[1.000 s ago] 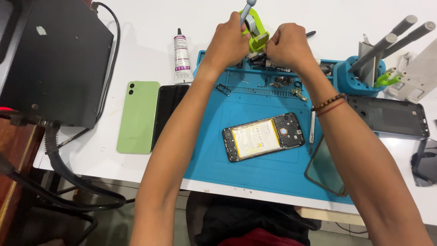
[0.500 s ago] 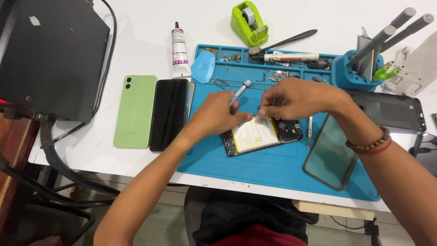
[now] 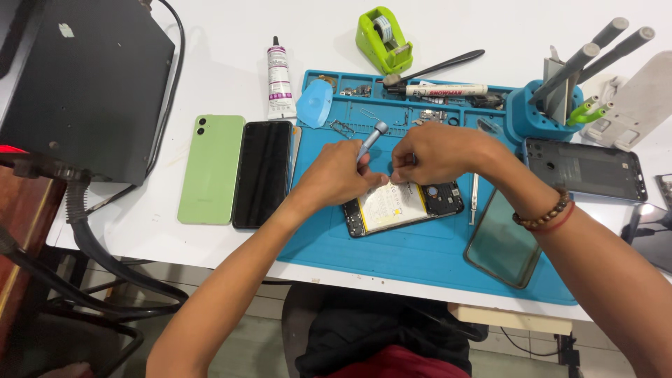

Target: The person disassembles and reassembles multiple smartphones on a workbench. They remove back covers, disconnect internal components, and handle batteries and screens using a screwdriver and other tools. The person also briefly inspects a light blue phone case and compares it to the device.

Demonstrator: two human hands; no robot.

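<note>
Head view: white table [image 3: 210, 42], blue repair mat [image 3: 420, 245]. Left hand [image 3: 339, 175] grips a screwdriver [image 3: 371, 140], right hand [image 3: 434, 150] pinches tape over the opened phone [image 3: 402, 206] mid-mat; both hands have barely shifted since half a second ago.

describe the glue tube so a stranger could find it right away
Start at the blue mat on the white table. Just off its top left corner, above the black phone, lies the glue tube. It is the only white tube with a thin black nozzle.
</note>
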